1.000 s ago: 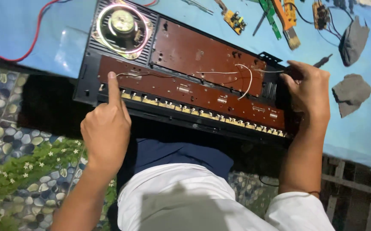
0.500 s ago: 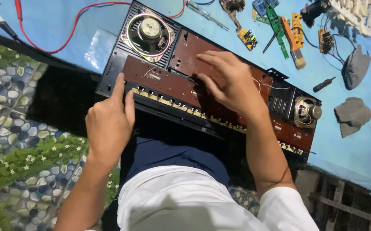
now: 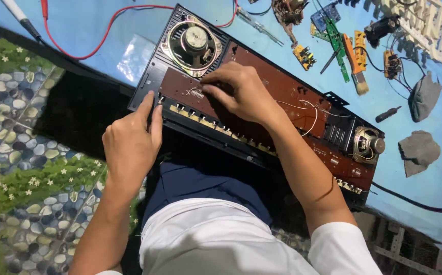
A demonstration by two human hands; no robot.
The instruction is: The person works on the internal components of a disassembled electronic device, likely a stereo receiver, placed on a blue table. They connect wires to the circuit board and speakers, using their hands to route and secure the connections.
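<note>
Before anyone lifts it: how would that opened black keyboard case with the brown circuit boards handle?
The opened black keyboard case is long, so probably awkward one-handed. A round speaker at each end likely adds weight. The thin white wires over the brown circuit boards look snag-prone, probably fragile.

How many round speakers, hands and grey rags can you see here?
Round speakers: 2, a big one and a small one, both in the opened black case.
Hands: 2, the left hand at the case's edge, the right hand on the brown circuit board.
Grey rags: 2, and.
Total: 6
</note>
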